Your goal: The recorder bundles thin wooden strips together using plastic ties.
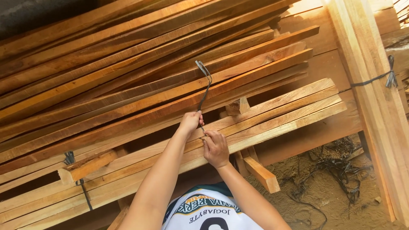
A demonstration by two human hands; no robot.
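Both my hands reach up to a stack of long wooden planks [140, 81]. My left hand [191, 122] grips a dark rubber strap [205, 87] that rises over the plank edges and ends in a knot near the stack's middle. My right hand [215, 148] pinches the strap's lower end against the edge of a lower bundle of planks [277, 115]. The strap is taut between my hands and the knot.
A short wooden block [87, 166] and another dark strap [81, 183] sit at the lower left. A tied bundle of pale planks [375, 98] stands at the right. Loose dark straps [341, 170] lie on the sawdust-covered ground. A wooden leg [260, 172] slants below.
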